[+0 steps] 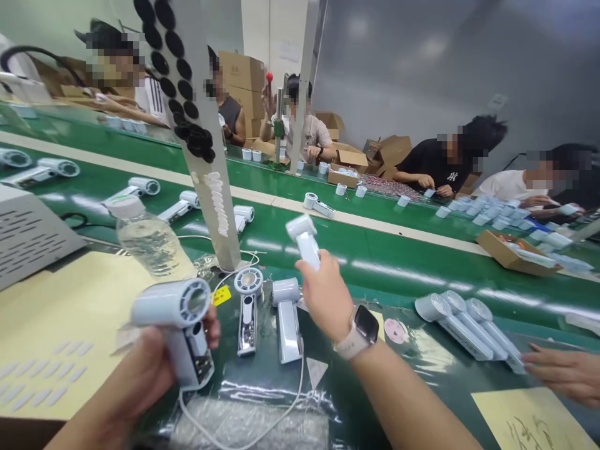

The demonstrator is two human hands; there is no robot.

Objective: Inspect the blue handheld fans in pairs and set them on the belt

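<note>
My left hand [150, 362] is wrapped around a light blue handheld fan [171, 303], whose handle is open at the front and shows its circuit board. With its fingers closed on the handle, my right hand [328, 290] holds another light blue handheld fan [302, 232] up near the belt's close edge. Between my hands, an open-handled fan [247, 312] lies on the bench beside a fan with its smooth side up [287, 322]. A white cable [301, 381] loops from below the left-hand fan towards that smooth one.
A water bottle [152, 240] and a metal post [206, 156] stand ahead. Beyond runs a green conveyor belt [375, 250] carrying fans. On the right, another person's hand [562, 372] is by several fans [464, 325]. White strips [40, 384] lie at left. Several people work across the belt.
</note>
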